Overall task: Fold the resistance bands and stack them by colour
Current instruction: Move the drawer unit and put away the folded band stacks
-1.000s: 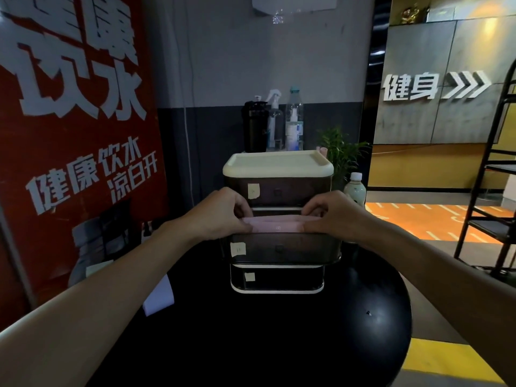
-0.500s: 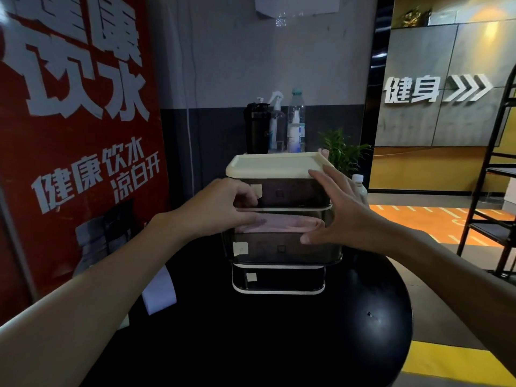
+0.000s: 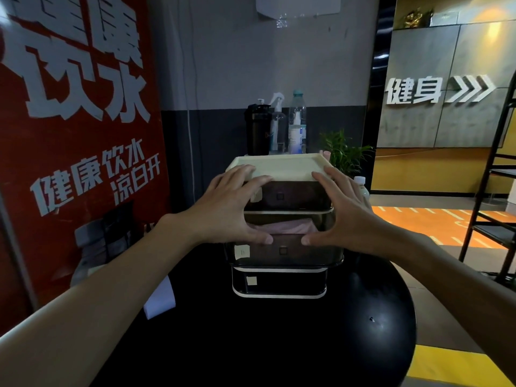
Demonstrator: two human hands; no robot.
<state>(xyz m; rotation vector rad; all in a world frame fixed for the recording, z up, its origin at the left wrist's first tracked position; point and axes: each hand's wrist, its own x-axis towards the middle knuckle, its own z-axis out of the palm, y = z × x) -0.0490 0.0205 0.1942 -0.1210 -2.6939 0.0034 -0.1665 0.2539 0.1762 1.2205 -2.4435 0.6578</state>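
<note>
Pink band [image 3: 282,227] inside middle drawer [image 3: 283,251]

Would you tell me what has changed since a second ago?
The left hand and right hand let go of the pink resistance band, left in the open middle drawer, and rose: fingers at the cream lid, thumbs at the drawer front. The drawer stayed open.

Dim, shadowy foreground; brighter warm glow upper right; wide-angle edge distortion.
</note>
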